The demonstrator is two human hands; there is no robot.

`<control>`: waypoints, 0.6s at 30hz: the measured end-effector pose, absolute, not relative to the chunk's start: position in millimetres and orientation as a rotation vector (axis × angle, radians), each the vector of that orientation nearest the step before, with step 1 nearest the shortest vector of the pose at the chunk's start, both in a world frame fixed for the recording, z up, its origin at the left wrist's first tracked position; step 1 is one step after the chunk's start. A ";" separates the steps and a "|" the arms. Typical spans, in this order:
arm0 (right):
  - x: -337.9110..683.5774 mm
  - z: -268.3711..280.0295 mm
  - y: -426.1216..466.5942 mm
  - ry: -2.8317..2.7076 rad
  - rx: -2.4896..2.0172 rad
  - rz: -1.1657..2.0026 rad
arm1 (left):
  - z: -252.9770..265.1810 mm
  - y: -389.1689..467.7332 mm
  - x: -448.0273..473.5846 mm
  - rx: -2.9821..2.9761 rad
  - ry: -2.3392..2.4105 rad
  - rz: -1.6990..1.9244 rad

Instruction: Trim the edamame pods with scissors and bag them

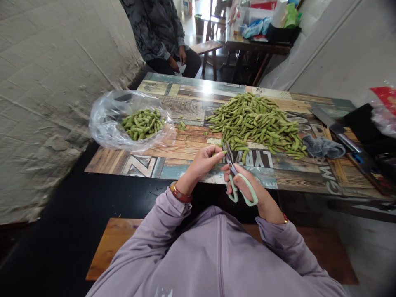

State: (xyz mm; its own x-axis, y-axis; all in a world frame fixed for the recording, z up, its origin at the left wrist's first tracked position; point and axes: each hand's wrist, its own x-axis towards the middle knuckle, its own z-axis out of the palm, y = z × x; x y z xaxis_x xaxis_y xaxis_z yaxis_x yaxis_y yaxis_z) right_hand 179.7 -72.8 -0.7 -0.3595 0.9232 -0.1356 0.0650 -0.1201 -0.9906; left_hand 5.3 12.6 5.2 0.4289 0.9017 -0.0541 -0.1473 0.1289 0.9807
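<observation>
Between the thumb and fingers of my left hand (206, 161) is a green soybean pod (224, 152), mostly hidden by the fingers. My right hand (247, 183) grips scissors (230, 161) with pale green handles, their blades slightly apart and pointing up beside the pod's tip. Just beyond both hands lies a large heap of soybean pods (255, 121) on the patterned table (185, 161). To the left, a clear plastic bag (108, 119) lies opened out with a smaller pile of pods (144, 123) in it. Small green trimmings (182, 126) are scattered between bag and heap.
A grey cloth (323, 146) lies right of the heap, near a cleaver (332, 126) and dark items at the table's right end. Across the table a person (161, 37) sits with hands low. A cluttered side table (260, 45) stands behind; a wall (62, 82) borders the left.
</observation>
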 end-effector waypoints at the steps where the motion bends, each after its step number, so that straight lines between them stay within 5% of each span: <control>1: 179.2 -0.2 -73.0 -1.454 -1.136 1.557 | 5.6 12.4 5.4 1.181 0.810 0.899; 18: 174.7 1.2 -75.7 -1.485 -1.188 1.530 | 4.9 11.5 5.9 1.153 0.837 0.957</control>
